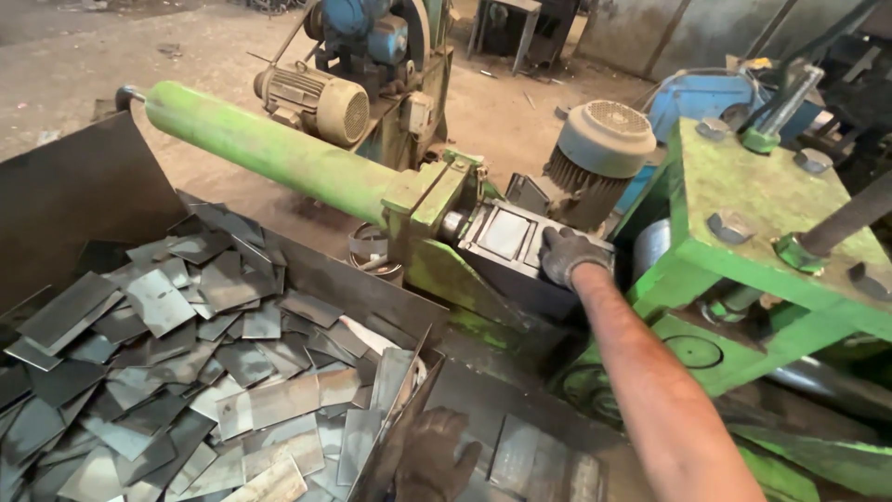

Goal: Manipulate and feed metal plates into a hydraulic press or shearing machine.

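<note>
Down at 6 o'clock, left hand in a dark grimy glove [433, 455] lies flat, fingers spread, on dull grey steel sheets [520, 446]; right hand in a grey knit glove [569, 255] curls loosely over the dark square metal block [506, 234] at 12, beside the green painted cylinder [269, 149].

You are working in soft, even daylight that seems to come from the upper left, where the concrete floor [111, 56] is palest and slightly washed out. No hard shadows fall; only dull shade gathers under the green cylinder [269, 153] and inside the dark metal bin wall [74, 195]. The metal sheets [186, 372] give you patchy grey sheen, brightest on the pieces near the lower middle. Your right hand [569, 256] and forearm look sharp, while your left hand [432, 455] at the bottom edge is dark and a little soft. Straight lines bow slightly toward the corners, and the far right background sinks into gloom.
</note>
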